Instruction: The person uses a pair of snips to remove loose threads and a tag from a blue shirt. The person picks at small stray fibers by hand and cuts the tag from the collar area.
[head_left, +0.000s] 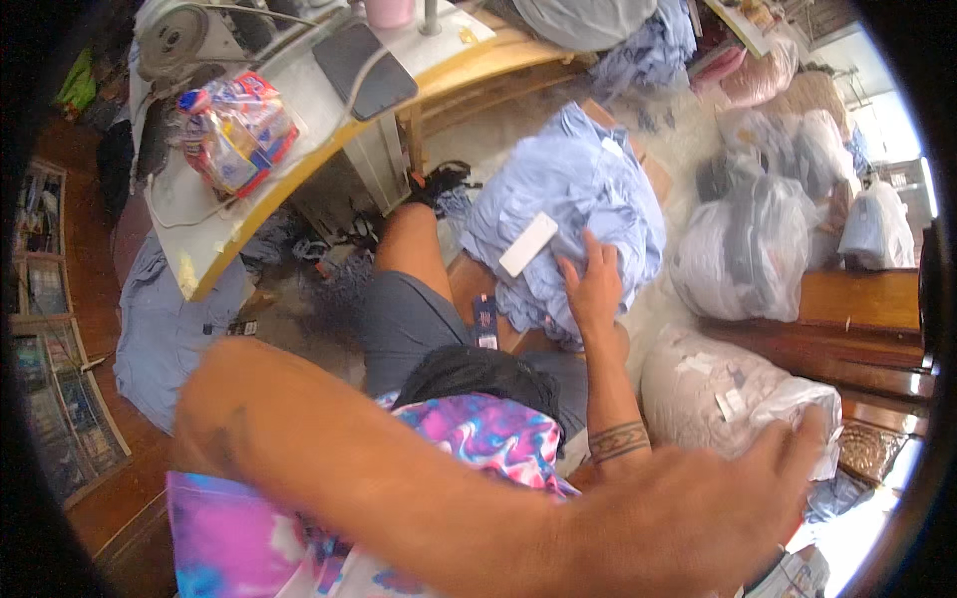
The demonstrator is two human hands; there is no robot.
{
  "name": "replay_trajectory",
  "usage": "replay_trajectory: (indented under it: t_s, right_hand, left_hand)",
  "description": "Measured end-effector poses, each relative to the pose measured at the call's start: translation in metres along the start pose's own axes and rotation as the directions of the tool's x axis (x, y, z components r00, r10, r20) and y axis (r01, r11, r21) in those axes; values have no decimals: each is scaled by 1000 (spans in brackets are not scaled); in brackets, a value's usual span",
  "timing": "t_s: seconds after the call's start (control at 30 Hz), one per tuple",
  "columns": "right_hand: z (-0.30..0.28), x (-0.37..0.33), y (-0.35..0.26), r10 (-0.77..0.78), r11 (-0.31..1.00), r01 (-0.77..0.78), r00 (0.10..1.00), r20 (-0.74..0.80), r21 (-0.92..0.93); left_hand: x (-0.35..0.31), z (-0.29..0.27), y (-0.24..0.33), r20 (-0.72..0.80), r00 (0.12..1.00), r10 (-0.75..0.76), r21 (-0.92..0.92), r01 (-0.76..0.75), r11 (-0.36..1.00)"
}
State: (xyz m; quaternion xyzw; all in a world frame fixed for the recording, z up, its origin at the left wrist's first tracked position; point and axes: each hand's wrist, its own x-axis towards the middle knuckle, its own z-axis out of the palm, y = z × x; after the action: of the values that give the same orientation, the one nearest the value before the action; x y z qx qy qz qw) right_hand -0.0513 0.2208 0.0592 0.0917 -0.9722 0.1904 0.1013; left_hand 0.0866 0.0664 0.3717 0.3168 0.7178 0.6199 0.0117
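Fabric dominates: a heap of pale blue garments (573,209) lies at about one o'clock from the picture's middle, with a white rectangular label (528,244) on top. The right hand (595,289) rests flat on that heap at its five o'clock edge, fingers spread and holding nothing. The left hand (738,498), blurred, crosses the view toward four o'clock, fingers open, its tips touching a clear plastic bag of cut pieces (728,394). At eleven o'clock stands the desk (214,234), bearing a colourful snack packet (237,130) and a dark phone (364,68).
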Motion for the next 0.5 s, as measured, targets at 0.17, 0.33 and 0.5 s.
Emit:
replay_trajectory:
  t_s: [0.17, 0.33, 0.5]
  right_hand:
    - [-44, 0, -13, -88, 964, 87, 996, -8, 250]
    - [-151, 18, -48, -112, 855, 123, 992, -52, 503]
    - [-246, 24, -63, -140, 827, 160, 987, -78, 540]
  left_hand:
    - [-10, -37, -215, -325, 898, -297, -220, 233, 947]
    - [-25, -20, -286, -373, 833, -409, -66, 416, 907]
    - [-2, -20, -244, -124, 925, -360, -295, 312, 903]
